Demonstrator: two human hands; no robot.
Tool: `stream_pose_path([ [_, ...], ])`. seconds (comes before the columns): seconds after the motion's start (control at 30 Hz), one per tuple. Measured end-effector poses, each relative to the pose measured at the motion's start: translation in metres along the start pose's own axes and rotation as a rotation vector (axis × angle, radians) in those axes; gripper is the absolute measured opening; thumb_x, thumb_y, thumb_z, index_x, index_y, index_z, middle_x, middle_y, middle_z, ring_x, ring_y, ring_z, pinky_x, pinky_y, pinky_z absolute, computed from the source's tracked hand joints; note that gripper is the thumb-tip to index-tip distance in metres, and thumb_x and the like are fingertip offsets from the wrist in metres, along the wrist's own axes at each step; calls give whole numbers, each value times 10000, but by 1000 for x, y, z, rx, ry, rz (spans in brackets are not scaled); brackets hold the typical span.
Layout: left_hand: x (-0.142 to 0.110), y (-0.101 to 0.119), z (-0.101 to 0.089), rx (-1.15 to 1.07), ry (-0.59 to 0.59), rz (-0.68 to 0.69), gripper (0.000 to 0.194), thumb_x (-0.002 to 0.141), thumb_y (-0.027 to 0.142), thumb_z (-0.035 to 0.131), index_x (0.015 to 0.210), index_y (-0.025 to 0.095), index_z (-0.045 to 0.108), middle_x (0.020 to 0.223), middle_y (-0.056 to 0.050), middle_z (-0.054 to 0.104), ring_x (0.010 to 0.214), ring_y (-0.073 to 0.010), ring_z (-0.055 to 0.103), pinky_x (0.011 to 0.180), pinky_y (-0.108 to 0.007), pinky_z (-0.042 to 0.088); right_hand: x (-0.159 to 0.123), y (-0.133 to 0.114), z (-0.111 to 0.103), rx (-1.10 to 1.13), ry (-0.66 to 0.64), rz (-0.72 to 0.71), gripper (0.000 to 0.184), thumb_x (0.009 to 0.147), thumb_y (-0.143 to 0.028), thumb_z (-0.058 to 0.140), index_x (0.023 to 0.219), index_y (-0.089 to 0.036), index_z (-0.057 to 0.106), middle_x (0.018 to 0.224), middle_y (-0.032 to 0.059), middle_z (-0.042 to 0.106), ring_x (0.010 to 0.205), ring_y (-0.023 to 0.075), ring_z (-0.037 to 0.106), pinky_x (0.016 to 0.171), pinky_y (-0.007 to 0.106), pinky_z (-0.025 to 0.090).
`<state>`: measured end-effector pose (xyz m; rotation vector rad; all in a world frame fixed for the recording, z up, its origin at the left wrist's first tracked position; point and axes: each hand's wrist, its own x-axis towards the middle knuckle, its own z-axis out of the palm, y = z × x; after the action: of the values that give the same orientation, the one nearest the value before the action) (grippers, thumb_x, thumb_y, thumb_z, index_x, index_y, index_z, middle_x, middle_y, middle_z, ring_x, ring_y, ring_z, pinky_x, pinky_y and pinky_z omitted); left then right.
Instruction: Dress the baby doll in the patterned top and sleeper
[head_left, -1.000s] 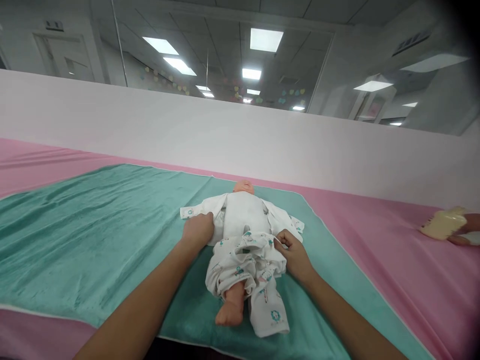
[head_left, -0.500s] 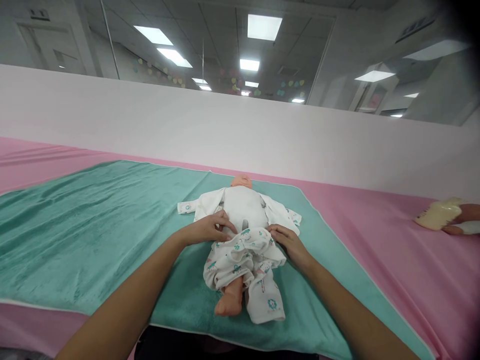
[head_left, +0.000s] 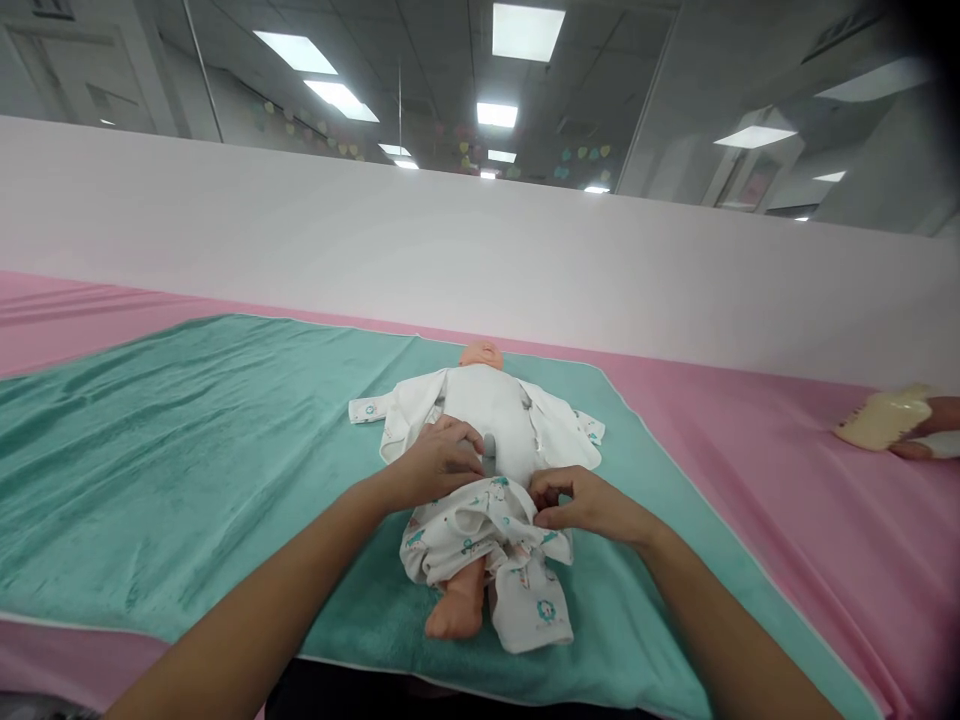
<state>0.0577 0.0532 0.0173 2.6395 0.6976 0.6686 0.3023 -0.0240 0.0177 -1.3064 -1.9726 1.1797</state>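
Glaring white ceiling panels, soft shadows, blackened upper right corner

A pink sheet carries a green blanket bearing a doll, plus perhaps another doll.

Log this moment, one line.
left hand: at top of pants | right hand: at side of pants | doll: on back, on sheet | shirt: open | foot: one showing, bare
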Motion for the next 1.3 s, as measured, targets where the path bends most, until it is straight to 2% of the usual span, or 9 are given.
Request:
stream_pose_path([
  [0.13, -1, 4, 1, -41, -82, 32, 231, 824, 376, 549, 682, 277, 702, 1065, 5, 633, 1160, -229, 396, 1067, -434, 138, -4, 4, -4, 28, -137, 112, 251, 668, -392, 713, 804, -182, 686, 732, 18, 626, 687, 165, 536, 606, 265, 411],
  [0.23, -2, 8, -2, -127, -149, 46, 210, 817, 351, 558, 680, 286, 704, 1024, 7, 651, 1180, -215, 400, 1103, -442, 52, -5, 6, -3, 42, -120, 118, 242, 643, -377, 738, 763, -181, 661, 707, 4, 606, 669, 152, 529, 589, 254, 405],
  [0.63, -2, 15, -18, -274, -366, 67, 174, 757, 419, 627, 825, 270, 686, 1194, 26, 567, 1238, -199, 369, 1122, -410, -76, 8, 12, 14, -72, 508, -341, 158, 765, -247, 634, 706, -193, 498, 800, 13, 537, 756, 152, 507, 704, 282, 399],
  [0.83, -4, 24, -9, -244, -289, 75, 103, 738, 326, 632, 783, 233, 640, 1166, 25, 555, 1170, -187, 435, 1130, -403, -47, 11, 7, 25, -213, 714, -486, 165, 791, -203, 603, 696, -197, 469, 763, 4, 510, 722, 140, 483, 676, 269, 382],
  [0.93, -3, 29, -5, -285, -234, 60, 144, 673, 228, 642, 811, 210, 605, 1083, 11, 586, 1065, -192, 495, 1099, -402, 168, 11, 7, 26, -227, 705, -443, 203, 802, -232, 593, 669, -195, 445, 730, -4, 498, 685, 130, 468, 648, 257, 371],
  [1.03, -1, 27, 0, -390, -115, -49, 209, 704, 190, 570, 912, 199, 582, 928, 2, 609, 908, -177, 537, 848, -310, 412, 10, 11, 26, -199, 688, -320, 257, 807, -272, 585, 645, -195, 401, 679, -19, 476, 650, 121, 446, 623, 244, 358],
  [1.13, 3, 17, 3, -492, 98, -155, 44, 723, 169, 532, 763, 169, 550, 834, 10, 584, 770, -133, 523, 683, -237, 401, 11, 17, 26, -216, 663, -219, 286, 800, -294, 582, 626, -192, 379, 628, -34, 430, 610, 110, 400, 581, 232, 326],
  [1.2, 4, 9, 3, -561, 229, -236, 78, 712, 189, 566, 680, 161, 500, 803, 16, 562, 725, -113, 494, 646, -218, 375, 13, 20, 26, -223, 668, -175, 300, 799, -305, 581, 615, -189, 373, 597, -43, 387, 584, 101, 361, 557, 229, 300],
  [1.3, 2, -1, -2, -750, 144, -326, 159, 701, 254, 626, 714, 164, 496, 733, 29, 530, 657, -98, 457, 579, -202, 336, 15, 23, 24, -158, 683, -121, 295, 805, -332, 580, 633, -190, 388, 575, -54, 338, 555, 92, 316, 530, 227, 267],
])
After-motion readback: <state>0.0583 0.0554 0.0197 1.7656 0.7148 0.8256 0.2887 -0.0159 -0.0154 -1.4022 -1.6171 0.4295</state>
